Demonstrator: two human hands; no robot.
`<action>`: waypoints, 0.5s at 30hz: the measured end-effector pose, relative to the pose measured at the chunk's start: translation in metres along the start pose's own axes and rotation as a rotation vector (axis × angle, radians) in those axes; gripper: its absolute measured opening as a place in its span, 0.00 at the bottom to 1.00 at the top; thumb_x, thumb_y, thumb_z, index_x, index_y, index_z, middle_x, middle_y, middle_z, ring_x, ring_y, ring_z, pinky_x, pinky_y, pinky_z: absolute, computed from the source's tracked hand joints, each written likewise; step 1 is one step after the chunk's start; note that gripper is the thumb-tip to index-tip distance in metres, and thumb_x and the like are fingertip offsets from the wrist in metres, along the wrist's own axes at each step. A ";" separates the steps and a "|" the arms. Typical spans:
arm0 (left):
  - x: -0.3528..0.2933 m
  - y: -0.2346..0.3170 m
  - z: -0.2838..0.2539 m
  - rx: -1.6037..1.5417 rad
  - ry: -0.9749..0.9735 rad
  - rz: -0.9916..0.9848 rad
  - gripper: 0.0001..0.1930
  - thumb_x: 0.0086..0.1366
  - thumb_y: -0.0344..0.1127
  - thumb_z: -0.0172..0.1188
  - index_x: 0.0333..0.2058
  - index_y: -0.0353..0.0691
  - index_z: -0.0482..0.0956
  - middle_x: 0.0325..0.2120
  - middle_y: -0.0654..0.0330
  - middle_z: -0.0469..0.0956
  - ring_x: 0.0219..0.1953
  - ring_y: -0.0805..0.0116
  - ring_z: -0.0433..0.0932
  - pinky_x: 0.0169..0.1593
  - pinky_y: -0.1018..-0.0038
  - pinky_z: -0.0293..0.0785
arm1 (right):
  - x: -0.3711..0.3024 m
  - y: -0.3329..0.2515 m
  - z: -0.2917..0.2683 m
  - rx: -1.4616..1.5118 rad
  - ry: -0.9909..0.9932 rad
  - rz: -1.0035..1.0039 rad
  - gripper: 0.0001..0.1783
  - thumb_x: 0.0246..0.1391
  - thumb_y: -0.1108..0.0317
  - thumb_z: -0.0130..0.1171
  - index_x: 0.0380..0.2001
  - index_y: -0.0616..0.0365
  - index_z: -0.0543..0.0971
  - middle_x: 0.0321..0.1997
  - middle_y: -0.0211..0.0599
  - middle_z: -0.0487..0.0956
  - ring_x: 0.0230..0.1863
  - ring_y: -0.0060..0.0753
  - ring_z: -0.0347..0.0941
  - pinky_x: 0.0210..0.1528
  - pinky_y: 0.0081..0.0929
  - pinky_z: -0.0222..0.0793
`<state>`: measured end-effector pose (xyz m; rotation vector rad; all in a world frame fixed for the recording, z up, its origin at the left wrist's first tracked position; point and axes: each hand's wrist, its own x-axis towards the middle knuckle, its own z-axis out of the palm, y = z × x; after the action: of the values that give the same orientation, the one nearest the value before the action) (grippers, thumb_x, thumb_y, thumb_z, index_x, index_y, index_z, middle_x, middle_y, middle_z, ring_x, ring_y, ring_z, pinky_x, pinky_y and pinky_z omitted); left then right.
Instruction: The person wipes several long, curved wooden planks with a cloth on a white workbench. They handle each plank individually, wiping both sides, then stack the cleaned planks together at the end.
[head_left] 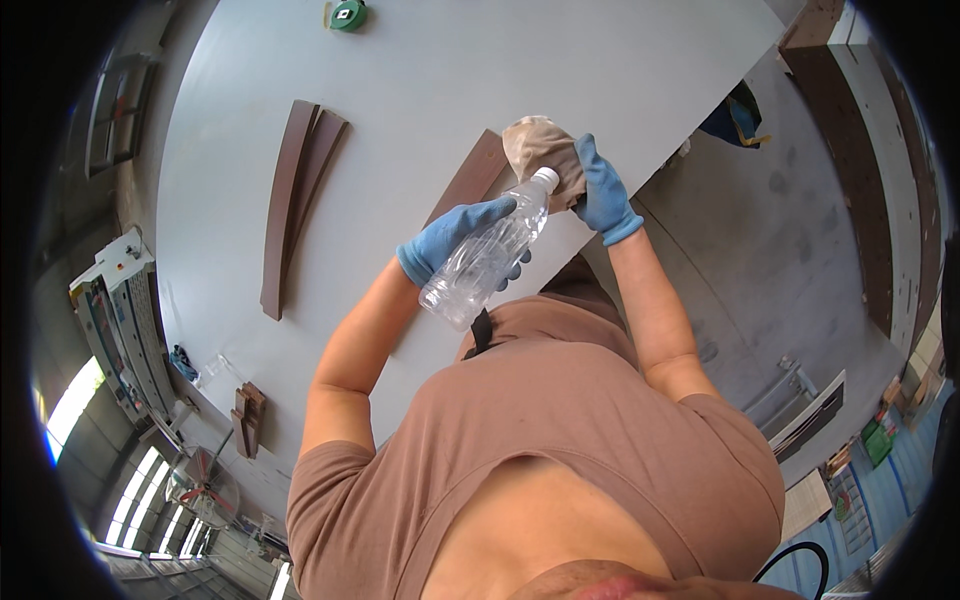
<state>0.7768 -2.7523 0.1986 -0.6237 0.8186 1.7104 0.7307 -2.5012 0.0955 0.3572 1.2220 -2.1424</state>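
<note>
In my left hand (455,240), gloved in blue, is a clear plastic bottle (485,255) with a white cap. It tilts, its cap up and to the right, and the fingers wrap round its body. My right hand (603,192), in a matching glove, grips a crumpled beige cloth (540,150) just beyond the cap. Whether cap and cloth touch, I cannot tell. A brown board (470,178) lies on the table under my hands, partly hidden by the bottle, cloth and left arm.
On the pale grey table (400,90), two more brown boards (295,200) lie to the left. A green tape measure (348,14) sits at the far edge. Short brown pieces (248,418) rest at lower left. Beyond the table's right edge, a dark blue item (735,118) shows near the floor.
</note>
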 end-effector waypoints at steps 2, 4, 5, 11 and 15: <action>-0.001 -0.001 -0.001 -0.013 0.006 0.023 0.28 0.77 0.59 0.54 0.57 0.38 0.77 0.39 0.50 0.84 0.33 0.60 0.85 0.35 0.65 0.85 | -0.001 0.000 0.001 0.050 0.009 0.033 0.39 0.75 0.35 0.42 0.62 0.63 0.76 0.55 0.35 0.82 0.51 0.25 0.81 0.51 0.26 0.82; -0.004 -0.001 -0.001 -0.012 0.027 0.056 0.28 0.77 0.59 0.54 0.58 0.38 0.76 0.39 0.50 0.84 0.32 0.60 0.85 0.35 0.65 0.84 | -0.002 0.001 0.001 0.050 0.003 0.051 0.39 0.75 0.34 0.43 0.63 0.62 0.76 0.55 0.35 0.82 0.51 0.26 0.82 0.50 0.26 0.82; -0.006 -0.001 0.000 -0.004 0.046 0.067 0.28 0.77 0.59 0.54 0.58 0.38 0.76 0.39 0.50 0.84 0.32 0.60 0.85 0.34 0.65 0.84 | -0.002 0.001 0.001 0.033 -0.017 0.055 0.40 0.75 0.34 0.42 0.63 0.62 0.75 0.56 0.35 0.82 0.52 0.27 0.82 0.51 0.27 0.82; -0.017 0.004 0.005 -0.082 0.071 0.086 0.28 0.76 0.57 0.56 0.59 0.38 0.75 0.38 0.49 0.84 0.31 0.60 0.85 0.32 0.64 0.84 | -0.001 -0.001 0.000 0.021 -0.061 0.072 0.41 0.75 0.32 0.39 0.64 0.61 0.74 0.58 0.37 0.81 0.56 0.30 0.82 0.55 0.28 0.83; -0.020 0.007 0.005 0.143 0.146 0.072 0.29 0.73 0.58 0.60 0.51 0.33 0.80 0.37 0.52 0.84 0.33 0.63 0.85 0.36 0.66 0.84 | -0.002 -0.004 0.006 0.059 -0.074 0.104 0.41 0.74 0.32 0.41 0.65 0.61 0.74 0.60 0.37 0.81 0.57 0.31 0.81 0.56 0.30 0.82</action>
<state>0.7751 -2.7616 0.2181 -0.6331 1.0675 1.6679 0.7304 -2.5036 0.1020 0.3557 1.0770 -2.0869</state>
